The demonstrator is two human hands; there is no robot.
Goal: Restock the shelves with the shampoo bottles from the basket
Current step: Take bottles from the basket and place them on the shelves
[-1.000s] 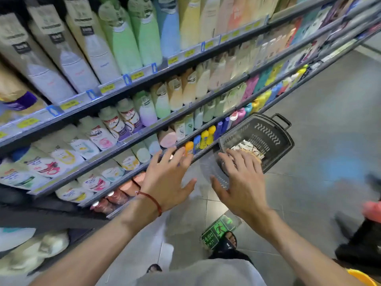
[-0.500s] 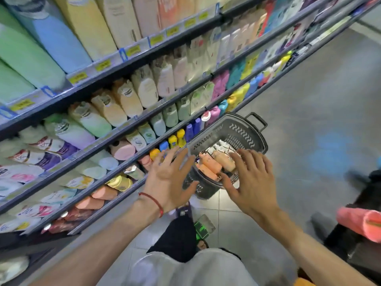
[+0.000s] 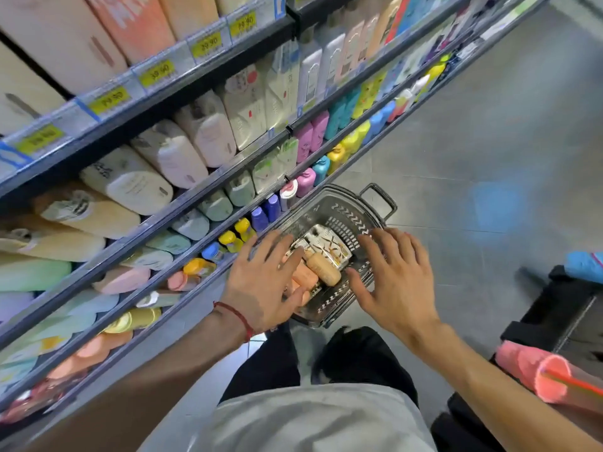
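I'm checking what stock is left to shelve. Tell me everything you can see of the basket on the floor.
The basket is dark grey plastic with slotted, chevron-cut walls and a loop handle at its far end. It stands upright on the grey tiled floor beside the bottom shelf, holding peach bottles and white patterned packs. The left hand and right hand spread open over it; contact is unclear.

2 hands, left hand [image 3: 261,282] and right hand [image 3: 396,278], now directly above the basket [image 3: 329,200]; its bottles [image 3: 323,269] closer
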